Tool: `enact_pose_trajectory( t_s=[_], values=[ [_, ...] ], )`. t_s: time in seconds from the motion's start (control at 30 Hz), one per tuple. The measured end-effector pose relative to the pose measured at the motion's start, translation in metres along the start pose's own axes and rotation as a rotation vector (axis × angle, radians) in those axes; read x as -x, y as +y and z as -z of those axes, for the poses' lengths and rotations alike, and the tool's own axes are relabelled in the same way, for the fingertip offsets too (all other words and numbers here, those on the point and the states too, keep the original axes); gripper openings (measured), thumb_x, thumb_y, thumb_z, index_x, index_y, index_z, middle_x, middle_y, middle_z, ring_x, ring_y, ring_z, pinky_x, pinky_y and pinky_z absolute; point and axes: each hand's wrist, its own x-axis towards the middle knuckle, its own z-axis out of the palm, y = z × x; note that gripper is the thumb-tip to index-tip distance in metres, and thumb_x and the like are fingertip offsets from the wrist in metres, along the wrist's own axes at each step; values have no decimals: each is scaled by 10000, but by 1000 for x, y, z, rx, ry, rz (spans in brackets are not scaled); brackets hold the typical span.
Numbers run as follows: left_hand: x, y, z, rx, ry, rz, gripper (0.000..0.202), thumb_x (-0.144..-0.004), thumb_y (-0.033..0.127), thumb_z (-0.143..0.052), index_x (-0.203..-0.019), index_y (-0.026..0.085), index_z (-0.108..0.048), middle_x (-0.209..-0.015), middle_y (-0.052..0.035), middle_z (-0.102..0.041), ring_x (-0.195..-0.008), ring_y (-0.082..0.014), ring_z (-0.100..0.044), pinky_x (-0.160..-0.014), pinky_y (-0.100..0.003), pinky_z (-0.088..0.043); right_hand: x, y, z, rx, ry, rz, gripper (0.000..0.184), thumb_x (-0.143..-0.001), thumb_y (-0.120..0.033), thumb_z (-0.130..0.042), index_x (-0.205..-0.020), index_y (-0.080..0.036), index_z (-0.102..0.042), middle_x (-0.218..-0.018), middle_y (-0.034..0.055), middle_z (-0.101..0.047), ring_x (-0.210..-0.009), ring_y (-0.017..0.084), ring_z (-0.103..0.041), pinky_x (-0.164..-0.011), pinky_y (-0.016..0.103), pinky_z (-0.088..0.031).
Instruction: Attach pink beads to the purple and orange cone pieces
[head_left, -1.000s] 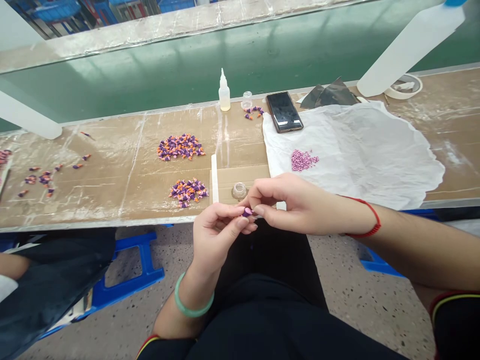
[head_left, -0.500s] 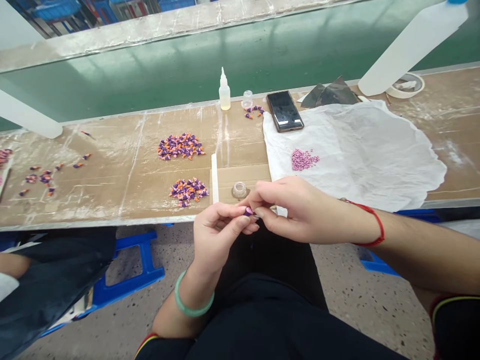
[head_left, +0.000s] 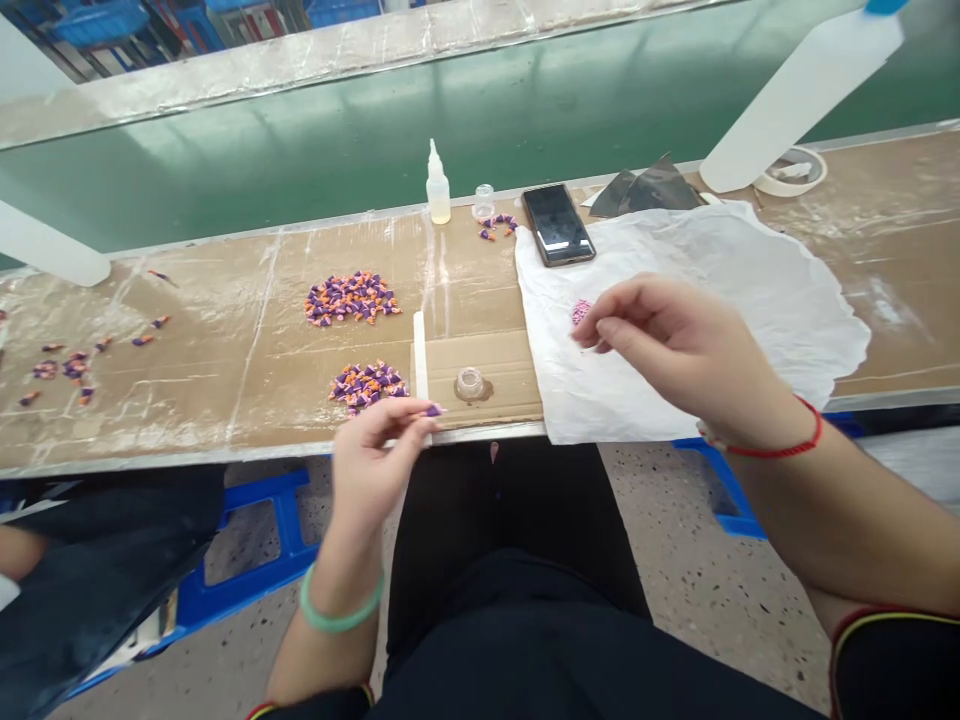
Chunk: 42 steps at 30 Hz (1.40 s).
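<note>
While the left hand (head_left: 373, 458) is pinching a purple piece (head_left: 434, 410), the nearly closed right hand (head_left: 664, 345) is hovering at the pink granules (head_left: 580, 312), its hold unclear; two purple-and-orange heaps (head_left: 349, 298) are lying on the bench (head_left: 187, 310).

The small purple cone-shaped piece (head_left: 433, 410) looks matt — maybe clay or plastic, I cannot tell — and the tiny pink granules (head_left: 580, 312) are matt also. The crumpled white sheet (head_left: 757, 300) seems thin and soft. The black rectangular phone (head_left: 559, 225) has smooth, glossy glass, while the flat brown cardboard piece (head_left: 495, 358) is matt paper — a little rough.
</note>
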Motion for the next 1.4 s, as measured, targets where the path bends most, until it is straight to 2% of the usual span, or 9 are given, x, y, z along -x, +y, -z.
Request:
enact_pose_trajectory(
  t_s=[0.07,0.17,0.3,0.53,0.67,0.87,1.0,1.27,1.4],
  values=[
    [-11,-17,27,-300,55,-104,105,-811,282,-763,-868,199,-792,-831,-51,-775,-756,-186,-715,-705,-286,-566,3,31,10,234,70,34,88,-893,-265,-584,-846,-222,-645,-845,63,-694,-771,221,-652,-668,371,-528],
    [-29,-42,65,-602,87,-198,155,-813,349,-726,-832,206,-785,-870,-60,-730,-885,-242,-685,-850,-375,-540,6,72,15,420,-55,51,139,-869,-273,-560,-795,-221,-666,-830,79,-668,-782,249,-623,-724,422,-524],
    [-43,-64,89,-735,131,-147,229,-786,422,-699,-845,218,-786,-927,-79,-683,-986,-291,-644,-929,-439,-498,5,97,4,514,-129,55,124,-859,-230,-579,-771,-221,-666,-847,90,-693,-876,282,-629,-849,467,-519],
    [-49,-66,88,-619,169,-23,318,-790,466,-678,-921,189,-762,-999,-81,-694,-977,-247,-644,-865,-351,-506,4,101,-10,623,-149,159,118,-856,-202,-579,-746,-213,-620,-822,88,-694,-817,276,-602,-816,441,-503],
    [-75,-71,99,-655,237,23,320,-853,413,-594,-989,162,-741,-957,-69,-704,-841,-196,-635,-755,-296,-498,5,110,-15,684,-149,245,134,-881,-169,-560,-759,-193,-608,-822,143,-686,-804,291,-558,-783,442,-472],
    [-136,-79,108,-774,206,3,176,-786,212,-629,-921,168,-733,-1004,-80,-711,-955,-237,-624,-945,-379,-481,8,114,-23,729,-111,304,160,-891,-145,-517,-750,-199,-569,-793,161,-663,-782,305,-533,-769,449,-459],
    [-161,-83,105,-824,142,-8,78,-746,164,-659,-808,184,-702,-973,-88,-701,-1054,-278,-607,-1055,-435,-425,12,113,-24,725,-48,320,154,-901,-146,-506,-767,-213,-541,-800,151,-649,-805,304,-544,-779,443,-474],
    [-162,-75,99,-759,118,5,110,-684,132,-696,-668,208,-618,-892,-84,-669,-1073,-319,-595,-1101,-497,-383,17,100,-21,660,44,330,154,-937,-162,-496,-802,-235,-490,-818,115,-636,-793,288,-560,-777,441,-479],
    [-147,-61,94,-580,177,10,50,-766,209,-647,-804,204,-614,-843,-50,-666,-854,-232,-648,-866,-390,-516,19,92,-23,627,69,321,148,-958,-182,-487,-826,-245,-468,-835,84,-630,-815,281,-573,-794,437,-478]
  ],
)
